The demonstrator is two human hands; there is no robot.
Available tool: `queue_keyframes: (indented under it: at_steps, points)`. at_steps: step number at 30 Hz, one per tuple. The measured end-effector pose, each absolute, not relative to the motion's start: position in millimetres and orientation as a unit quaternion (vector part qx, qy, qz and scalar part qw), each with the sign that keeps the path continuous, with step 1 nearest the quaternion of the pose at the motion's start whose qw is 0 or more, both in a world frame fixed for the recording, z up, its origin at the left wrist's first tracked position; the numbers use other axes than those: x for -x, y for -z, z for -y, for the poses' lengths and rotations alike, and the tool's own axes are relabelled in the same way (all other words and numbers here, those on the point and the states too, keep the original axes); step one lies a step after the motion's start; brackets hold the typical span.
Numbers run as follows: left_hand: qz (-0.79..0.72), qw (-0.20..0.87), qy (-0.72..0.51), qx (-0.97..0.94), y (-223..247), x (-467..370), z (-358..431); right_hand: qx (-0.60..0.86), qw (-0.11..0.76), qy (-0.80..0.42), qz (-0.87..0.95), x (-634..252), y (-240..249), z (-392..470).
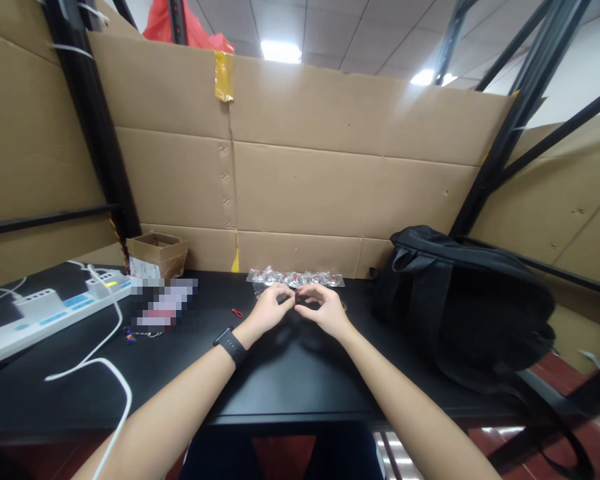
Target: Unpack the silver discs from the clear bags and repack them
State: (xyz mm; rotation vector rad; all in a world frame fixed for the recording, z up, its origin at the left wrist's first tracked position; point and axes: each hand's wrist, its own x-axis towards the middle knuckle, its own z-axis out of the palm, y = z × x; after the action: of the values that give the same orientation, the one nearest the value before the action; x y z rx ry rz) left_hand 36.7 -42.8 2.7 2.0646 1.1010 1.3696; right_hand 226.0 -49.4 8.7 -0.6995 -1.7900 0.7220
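Note:
My left hand point(270, 308) and my right hand point(330, 312) meet above the middle of the black table, thumbs and fingertips pinched close together. Between the fingertips is a small dark thing point(297, 299), mostly hidden and too small to make out. Just behind the hands lies a row of clear plastic packets point(295, 278) with small shiny and red items inside. A small red loop point(237, 312) rests on the table to the left of my left hand. A dark watch point(231, 345) is on my left wrist.
A black backpack point(460, 300) takes up the right side of the table point(300, 393). To the left are a white power strip point(65, 313) with plugs and cables, a small open cardboard box point(157, 255) and a blurred-out item point(165, 307). Cardboard panels point(310, 180) wall the back.

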Motion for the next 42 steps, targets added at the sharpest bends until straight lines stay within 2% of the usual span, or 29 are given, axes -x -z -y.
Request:
queue_keyframes:
  at_steps: [8,21,25,30,36,40,42]
  points:
    - [-0.424,0.142,-0.475,-0.758,-8.5,-38.0,53.4,0.288,0.538,-0.366,0.702,-222.2,-6.5,50.0]
    - [-0.417,-0.033,-0.430,-0.800,-21.8,-42.6,71.4,0.301,0.518,-0.581,0.551,-218.1,-12.3,55.9]
    - [-0.413,-0.066,-0.416,-0.808,-24.8,-46.2,76.5,0.302,0.510,-0.594,0.544,-219.1,-12.3,55.0]
    - [-0.454,-0.045,-0.444,-0.771,-23.3,-47.9,75.7,0.290,0.509,-0.579,0.567,-221.7,-12.3,55.0]
    - [-0.446,-0.026,-0.438,-0.780,-19.8,-44.6,70.9,0.307,0.487,-0.505,0.643,-224.9,-9.4,50.7]
    - [-0.444,-0.012,-0.437,-0.782,-25.5,-38.5,68.3,0.347,0.476,-0.286,0.756,-232.6,-13.0,47.4]
    - [-0.459,-0.002,-0.455,-0.764,-28.8,-33.2,66.2,0.353,0.433,-0.152,0.816,-238.5,-17.3,49.1]
